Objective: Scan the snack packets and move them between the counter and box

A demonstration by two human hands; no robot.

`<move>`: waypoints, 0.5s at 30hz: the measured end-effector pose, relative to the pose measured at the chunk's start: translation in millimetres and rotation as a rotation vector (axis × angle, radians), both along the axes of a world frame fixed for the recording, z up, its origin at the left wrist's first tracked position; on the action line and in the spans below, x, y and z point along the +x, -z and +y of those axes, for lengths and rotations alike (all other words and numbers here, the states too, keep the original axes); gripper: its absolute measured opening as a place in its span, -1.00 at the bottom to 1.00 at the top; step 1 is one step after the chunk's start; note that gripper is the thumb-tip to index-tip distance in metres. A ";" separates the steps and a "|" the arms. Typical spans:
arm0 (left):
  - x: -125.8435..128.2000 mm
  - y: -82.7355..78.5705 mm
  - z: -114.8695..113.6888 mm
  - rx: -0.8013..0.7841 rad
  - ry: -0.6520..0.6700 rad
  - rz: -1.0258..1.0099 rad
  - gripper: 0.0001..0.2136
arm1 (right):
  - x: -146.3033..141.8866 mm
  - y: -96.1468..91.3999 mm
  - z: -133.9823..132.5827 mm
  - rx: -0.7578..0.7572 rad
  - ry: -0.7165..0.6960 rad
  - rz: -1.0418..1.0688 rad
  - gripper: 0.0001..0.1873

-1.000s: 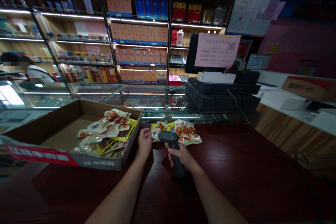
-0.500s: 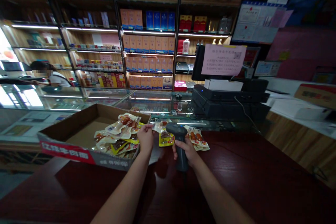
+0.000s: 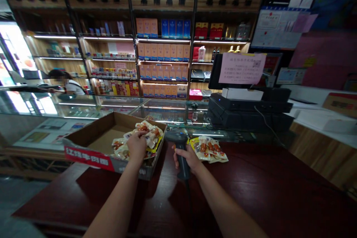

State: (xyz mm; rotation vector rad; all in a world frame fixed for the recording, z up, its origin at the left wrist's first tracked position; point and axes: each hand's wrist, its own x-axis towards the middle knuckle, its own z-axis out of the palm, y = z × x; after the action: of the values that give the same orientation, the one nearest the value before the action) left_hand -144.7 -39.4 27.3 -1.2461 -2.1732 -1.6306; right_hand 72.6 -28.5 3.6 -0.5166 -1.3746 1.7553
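My right hand (image 3: 185, 158) is wrapped around the handle of a dark handheld barcode scanner (image 3: 181, 152), which stands upright with its head toward the carton. My left hand (image 3: 137, 147) reaches over the carton's front wall, its fingers closed at a vacuum-sealed snack packet (image 3: 147, 132) on top of a heap. The fingertips are partly hidden. The open cardboard carton (image 3: 87, 158), with a red printed label, holds the heap of clear and yellow packets at its right end. More sealed snack packets (image 3: 210, 149) lie on the counter, right of the scanner.
The dark red counter (image 3: 156, 208) spans the foreground. Behind it is a glass display case (image 3: 167, 108). A monitor with a pink notice (image 3: 242, 67) stands on black equipment at right. Boxed goods fill the shelves (image 3: 163, 52). Another person (image 3: 68, 81) sits far left.
My left hand has moved left, from beside the scanner's head to the heap in the carton. The whitish packet it pinched near the scanner no longer shows there. The view has shifted slightly.
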 end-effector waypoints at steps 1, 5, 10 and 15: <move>1.7 0.3 -0.5 -0.003 0.007 0.008 -0.71 | -0.8 0.3 -1.1 0.000 0.003 0.001 -0.63; 7.6 -0.2 -1.1 0.034 0.026 0.042 -0.72 | 1.5 1.5 -3.7 -0.009 0.002 0.008 -0.64; 34.0 5.7 3.0 0.247 0.194 0.112 -0.75 | 17.3 5.7 -1.9 -0.025 0.056 0.009 -0.62; 83.5 37.9 22.0 0.077 0.458 0.071 -0.78 | 50.0 16.4 5.1 -0.080 0.206 0.015 -0.63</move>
State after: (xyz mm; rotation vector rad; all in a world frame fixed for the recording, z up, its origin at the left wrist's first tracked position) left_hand -61.2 -17.4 -10.6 -1.8473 -1.8549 -1.7663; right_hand 122.6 -23.3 -12.8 -0.6635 -1.1999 1.6476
